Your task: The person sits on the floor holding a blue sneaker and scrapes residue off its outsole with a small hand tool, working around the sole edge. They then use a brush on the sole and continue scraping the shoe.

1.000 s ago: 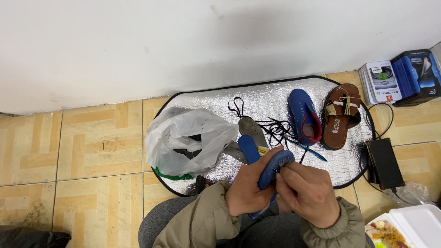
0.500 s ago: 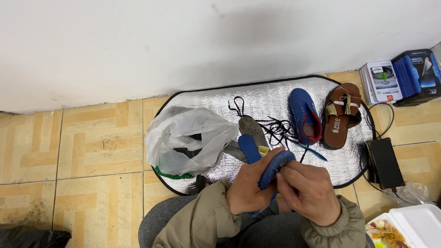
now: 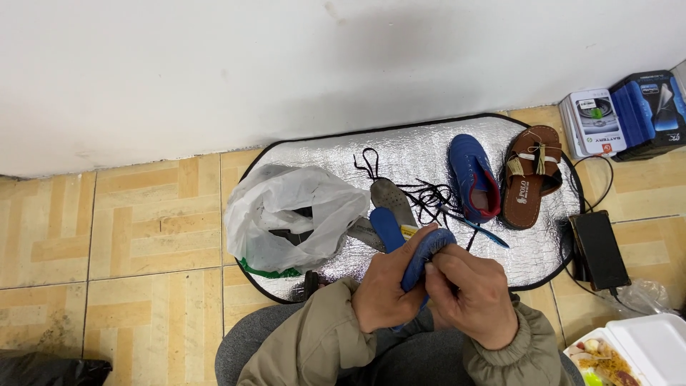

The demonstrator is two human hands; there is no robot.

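- My left hand [image 3: 386, 289] and right hand [image 3: 471, 297] both clamp a blue shoe [image 3: 426, 255], low centre of the frame.
- On the silver mat [image 3: 421, 154] lie one more blue shoe [image 3: 471, 179], one brown sandal [image 3: 530, 175], two insoles [image 3: 389, 204] and one white bag [image 3: 293, 214].
- At far right: two boxes [image 3: 622, 118], white and blue.

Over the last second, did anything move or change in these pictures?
Nothing visibly changed. The left hand and right hand hold the blue shoe as before; the white plastic bag, second blue shoe and brown sandal lie unmoved on the silver mat.
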